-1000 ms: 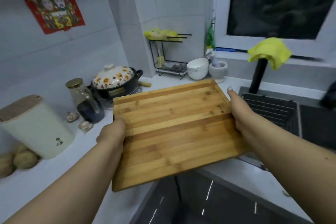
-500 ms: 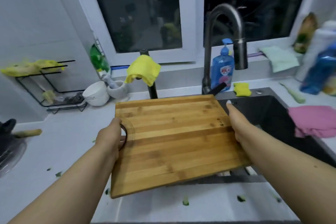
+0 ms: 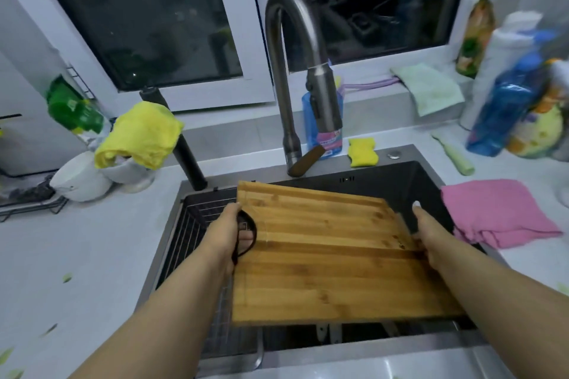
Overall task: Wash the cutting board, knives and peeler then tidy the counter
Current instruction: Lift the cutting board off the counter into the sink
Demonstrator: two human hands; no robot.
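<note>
Over sink (image 3: pixel 409 184), both hands hold cutting board (image 3: pixel 326 255).

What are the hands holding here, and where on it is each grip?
Both hold the wooden cutting board over the sink. The left hand grips its left edge at the handle hole; the right hand grips the right edge.
</note>
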